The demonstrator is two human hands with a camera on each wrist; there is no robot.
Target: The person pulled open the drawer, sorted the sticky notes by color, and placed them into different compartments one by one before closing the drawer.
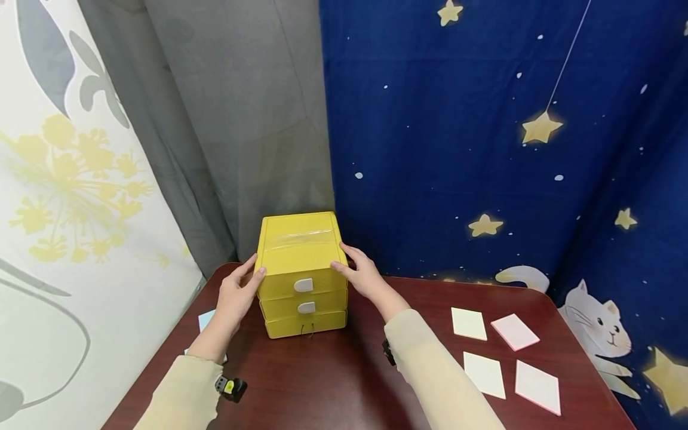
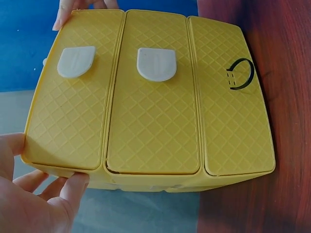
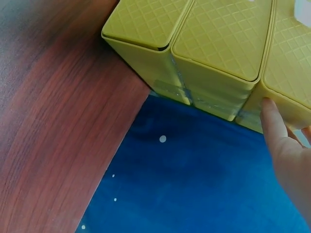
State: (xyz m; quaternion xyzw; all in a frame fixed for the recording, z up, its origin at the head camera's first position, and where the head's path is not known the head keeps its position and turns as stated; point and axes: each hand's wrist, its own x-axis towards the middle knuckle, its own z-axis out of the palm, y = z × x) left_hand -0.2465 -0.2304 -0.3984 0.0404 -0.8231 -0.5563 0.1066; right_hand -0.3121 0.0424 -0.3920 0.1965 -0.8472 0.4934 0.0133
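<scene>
A yellow three-drawer box (image 1: 303, 245) stands on the table with its drawers closed, stacked one above another. The upper two drawers carry white tabs (image 2: 156, 64); the lowest has a black loop (image 2: 249, 73) instead. Clear tape runs across the box's top. My left hand (image 1: 236, 295) touches its left side near the upper front corner, fingers extended. On the opposite side, my right hand (image 1: 365, 275) rests thumb and fingers against the upper edge. The right wrist view shows the right thumb (image 3: 274, 124) laid straight along the top drawer's side wall.
Several pale yellow and pink paper pads (image 1: 469, 323) lie at the right of the dark red table (image 1: 322, 382). A light blue pad (image 1: 205, 320) is partly covered by the left forearm. Grey and blue star-patterned curtains (image 1: 419, 149) hang behind the table.
</scene>
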